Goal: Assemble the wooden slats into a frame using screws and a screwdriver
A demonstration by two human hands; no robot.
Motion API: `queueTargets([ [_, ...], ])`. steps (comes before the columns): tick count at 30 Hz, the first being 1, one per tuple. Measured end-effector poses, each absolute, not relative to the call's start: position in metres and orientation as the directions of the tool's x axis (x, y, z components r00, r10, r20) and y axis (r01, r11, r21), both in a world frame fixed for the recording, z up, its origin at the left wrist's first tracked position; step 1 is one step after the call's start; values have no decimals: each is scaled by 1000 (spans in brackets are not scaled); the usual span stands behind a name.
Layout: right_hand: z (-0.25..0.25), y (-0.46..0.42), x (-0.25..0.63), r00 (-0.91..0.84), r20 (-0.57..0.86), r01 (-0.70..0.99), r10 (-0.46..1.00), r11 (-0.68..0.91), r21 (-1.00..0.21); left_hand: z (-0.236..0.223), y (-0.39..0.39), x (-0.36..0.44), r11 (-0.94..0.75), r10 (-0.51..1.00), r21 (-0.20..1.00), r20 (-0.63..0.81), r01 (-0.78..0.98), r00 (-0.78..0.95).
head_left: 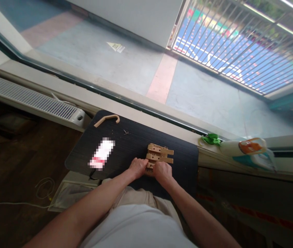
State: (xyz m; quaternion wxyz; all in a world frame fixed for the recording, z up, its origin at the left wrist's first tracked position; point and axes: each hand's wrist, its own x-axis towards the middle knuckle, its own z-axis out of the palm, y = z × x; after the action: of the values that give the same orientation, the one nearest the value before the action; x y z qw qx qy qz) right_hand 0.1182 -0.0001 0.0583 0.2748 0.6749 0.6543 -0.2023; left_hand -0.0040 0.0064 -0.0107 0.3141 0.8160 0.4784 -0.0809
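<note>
White shirt front and bare forearms, with a wooden assembly between two working hands

Nearest us is the white shirt [136, 227] of the person at work; beyond it, both forearms reach toward a dark tabletop [184, 165]. On this surface, right of its middle, we find the wooden assembly [157, 157]: three pale bars side by side, dotted with small dark holes, two of them projecting to the right. Left hand [138, 168]: fingers bent against the near left corner, gripping it, as we read the pose. Right hand [164, 173]: curled closed over the nearest bar, hiding much of it; whether a small tool sits inside the fist we cannot tell.

We judge the work to be partway along. The three bars are already set in a row, while the nearest one is under the hands. Whether the dark holes are filled is too small to make out. Well apart, near the far left corner, lies a hooked wooden strip [107, 117], with small metal pieces [125, 132] loose near it; we cannot tell whether they belong to what is left.
</note>
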Motion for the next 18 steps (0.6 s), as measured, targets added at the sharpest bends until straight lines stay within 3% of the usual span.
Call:
queueTargets([
  [5, 64, -1, 123, 28, -631, 999, 775, 4, 50, -10, 6, -4, -337, 737, 430, -432, 837, 519],
  [13, 77, 8, 121, -338, -637, 879, 693, 475, 50, -11, 5, -5, -350, 743, 437, -410, 829, 529],
  [18, 67, 8, 119, -367, -655, 863, 660, 505, 25, -11, 5, -5, -359, 739, 430, -413, 829, 533],
])
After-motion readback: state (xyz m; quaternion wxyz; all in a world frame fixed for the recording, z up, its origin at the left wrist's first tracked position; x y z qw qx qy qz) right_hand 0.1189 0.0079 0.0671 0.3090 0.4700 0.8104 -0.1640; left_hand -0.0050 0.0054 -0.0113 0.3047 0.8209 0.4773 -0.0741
